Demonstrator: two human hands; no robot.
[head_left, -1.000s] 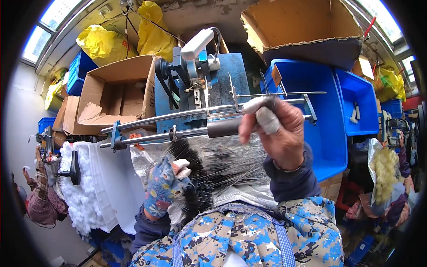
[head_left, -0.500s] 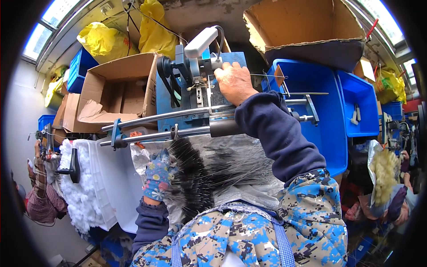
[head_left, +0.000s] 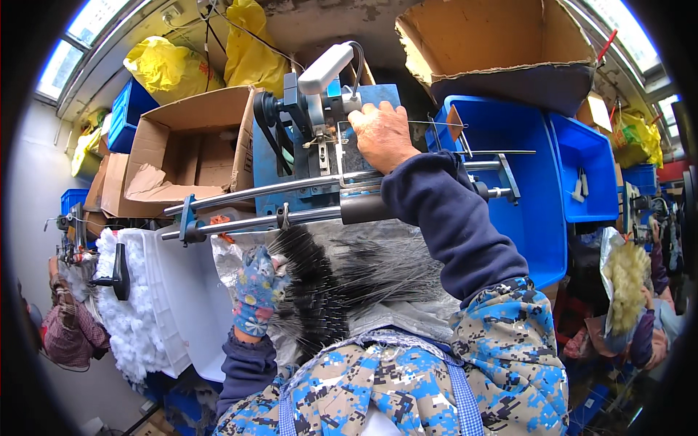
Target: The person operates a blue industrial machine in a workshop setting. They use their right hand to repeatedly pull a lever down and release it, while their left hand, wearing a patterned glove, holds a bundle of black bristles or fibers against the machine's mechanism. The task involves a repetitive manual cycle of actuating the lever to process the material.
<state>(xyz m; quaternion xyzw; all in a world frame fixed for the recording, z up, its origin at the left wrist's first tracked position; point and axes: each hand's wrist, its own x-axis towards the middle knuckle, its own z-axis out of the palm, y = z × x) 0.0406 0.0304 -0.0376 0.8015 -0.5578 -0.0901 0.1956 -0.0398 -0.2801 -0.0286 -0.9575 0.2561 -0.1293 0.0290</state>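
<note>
My right hand [head_left: 383, 136], bare, is on top of the blue bench machine [head_left: 379, 94], beside a pale cylindrical part [head_left: 352, 100]. Its fingers are curled over, and what lies under them is hidden. My left hand [head_left: 257, 285], in a blue flowered glove, is at the left edge of a pile of black fuzzy strips with thin wire ends [head_left: 309, 291]. Its fingers are drawn together near the strips, but I cannot make out what they hold. The pile lies on a silvery sheet [head_left: 396, 317] over my lap. A bent thin wire [head_left: 429, 122] passes just beyond my right hand.
Two metal rails [head_left: 262, 224] cross between me and the machine. An open cardboard box [head_left: 236, 156] is left of it, and blue bins [head_left: 534, 218] stand right. A white tub [head_left: 190, 291] with white fluff [head_left: 131, 327] is at lower left. Co-workers sit at both sides.
My left hand has shifted slightly and turned a little at the fingers. My right hand keeps its place on the machine. The co-workers at both sides have moved their hands.
</note>
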